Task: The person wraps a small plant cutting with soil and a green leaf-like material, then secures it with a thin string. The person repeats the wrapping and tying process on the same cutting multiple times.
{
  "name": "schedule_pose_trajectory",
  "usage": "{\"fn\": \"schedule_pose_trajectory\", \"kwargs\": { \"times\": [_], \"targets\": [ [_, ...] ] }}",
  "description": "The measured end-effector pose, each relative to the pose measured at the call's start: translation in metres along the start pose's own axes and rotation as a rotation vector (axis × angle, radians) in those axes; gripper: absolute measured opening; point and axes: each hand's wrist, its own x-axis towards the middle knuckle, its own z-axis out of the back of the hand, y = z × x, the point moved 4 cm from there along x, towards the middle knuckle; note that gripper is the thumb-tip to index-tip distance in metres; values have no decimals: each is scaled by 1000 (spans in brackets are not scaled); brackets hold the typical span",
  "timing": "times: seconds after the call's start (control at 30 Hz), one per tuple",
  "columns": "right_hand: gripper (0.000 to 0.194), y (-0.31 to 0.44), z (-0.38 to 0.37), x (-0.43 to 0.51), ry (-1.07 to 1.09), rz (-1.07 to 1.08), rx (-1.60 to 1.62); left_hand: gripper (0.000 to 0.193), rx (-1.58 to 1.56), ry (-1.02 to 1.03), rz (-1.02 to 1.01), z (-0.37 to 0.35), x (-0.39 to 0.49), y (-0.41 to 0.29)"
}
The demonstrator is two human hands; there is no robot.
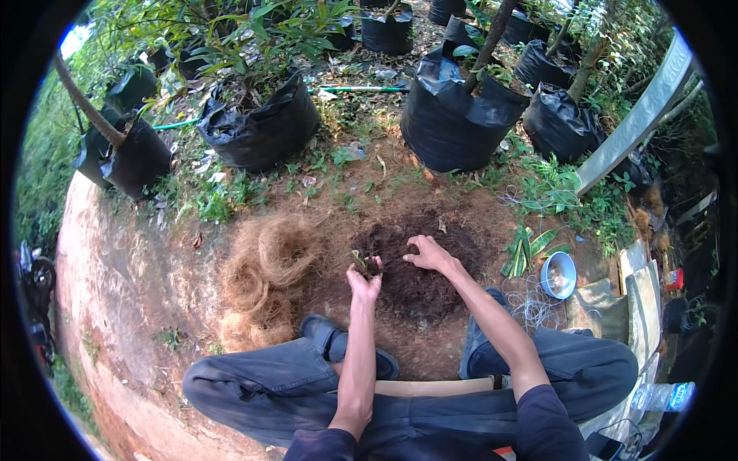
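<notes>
My left hand point(364, 281) is cupped, palm up, around a small seedling point(358, 257) with a clump of dark soil at its base. Its few short leaves stick out past my fingers. To the right, my right hand point(428, 253) hovers at or just over a heap of dark, crumbly soil point(426, 294); its fingers are bent and apart, and nothing shows between them. Left of the soil lies a loose pile of brown coconut fibre point(271, 271), part of it coiled into a ring.
Large black grow bags point(455, 121) with plants line the far side. At right are a blue bowl point(558, 275), tangled string point(533, 305), cut variegated leaves point(519, 253), and a plastic bottle point(663, 396). A slanted metal post point(640, 121) stands beyond. My sandals point(326, 334) flank the soil.
</notes>
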Motion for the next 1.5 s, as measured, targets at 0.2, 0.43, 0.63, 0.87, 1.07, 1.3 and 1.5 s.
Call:
{"fn": "schedule_pose_trajectory", "kwargs": {
  "times": [0.2,0.43,0.63,0.87,1.07,1.3,1.5],
  "targets": [
    [49,-8,17,-16,87,-395,776,34,53,71,92,-8,-8,21],
    [50,-23,11,-28,108,-222,447,39,117,94,127,-10,-12,34],
    [33,-20,21,-34,-43,-155,409,43,159,164,144,-11,-12,41],
    [33,-12,29,-38,59,-324,778,50,214,177,177,-14,-17,47],
    [31,2,53,-38,-3,-103,315,56,301,247,211,-15,-18,52],
    [31,24,69,-41,-22,-103,302,55,305,253,233,-16,-17,53],
    [27,28,54,-39,114,-110,472,49,283,284,234,-18,-23,55]
  ]
}}
